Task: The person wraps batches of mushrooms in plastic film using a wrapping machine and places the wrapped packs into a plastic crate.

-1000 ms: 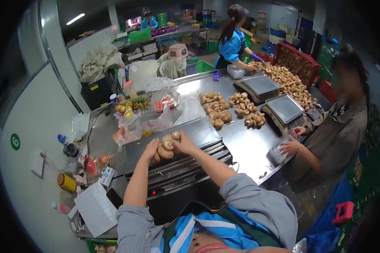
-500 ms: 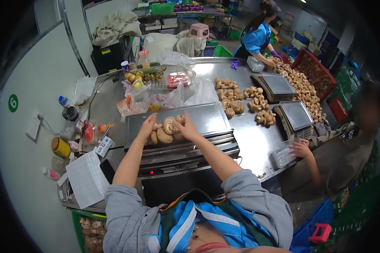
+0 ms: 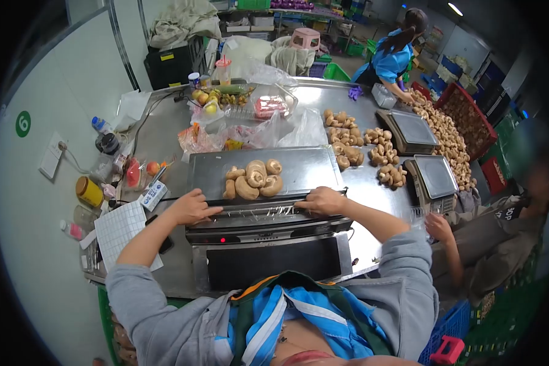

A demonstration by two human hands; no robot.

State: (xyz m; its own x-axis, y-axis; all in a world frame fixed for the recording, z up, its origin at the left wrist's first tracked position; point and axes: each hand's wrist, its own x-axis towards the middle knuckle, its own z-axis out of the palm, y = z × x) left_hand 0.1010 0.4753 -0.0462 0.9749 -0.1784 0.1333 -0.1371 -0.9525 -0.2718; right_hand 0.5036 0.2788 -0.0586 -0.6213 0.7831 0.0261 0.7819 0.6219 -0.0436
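Note:
A cluster of brown-capped mushrooms [image 3: 254,180] rests on the flat metal top of a film wrapping machine [image 3: 311,160]. Just in front of them, clear cling film [image 3: 263,210] lies wrinkled along the machine's front slot. My left hand [image 3: 194,209] is closed at the film's left end, index finger pointing inward. At the right end, my right hand [image 3: 323,202] pinches the film in the same way. Both hands are apart from the mushrooms. A small red light glows on the machine's front panel.
Several mushroom piles [image 3: 346,137] and two scales [image 3: 436,177] stand to the right, before a large mushroom heap [image 3: 448,137]. One co-worker [image 3: 393,58] reaches into the heap; another's hand [image 3: 438,227] is at near right. Fruit [image 3: 207,100], plastic bags and a gridded sheet [image 3: 125,235] lie left.
Both my hands have left the mushrooms, moved down toward me and spread apart to the film along the machine's front. The mushrooms now lie on the metal top. My view has shifted slightly.

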